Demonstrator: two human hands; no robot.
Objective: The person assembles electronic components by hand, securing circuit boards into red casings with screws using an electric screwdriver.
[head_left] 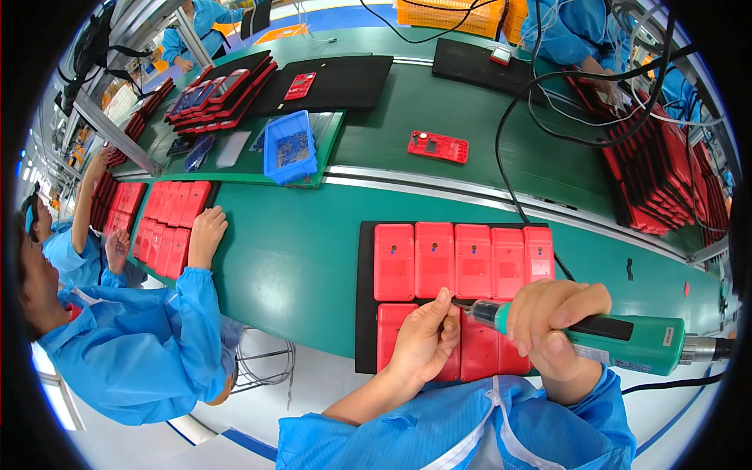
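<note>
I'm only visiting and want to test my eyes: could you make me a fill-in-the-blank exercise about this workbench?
The person's ____ fingers grip the green power tool.
In front of the person, red cases lie on a mat coloured ____.
The far row on that mat holds ____ red cases.
The open bin of small parts is coloured ____.
Missing words: right; black; five; blue.

1. I count one green-and-black electric screwdriver (654, 345).
2. I see five red rectangular plastic cases (435, 254) in the row beyond its tip; the nearer row is partly covered.
3. One blue rectangular plastic bin (294, 172).
</note>
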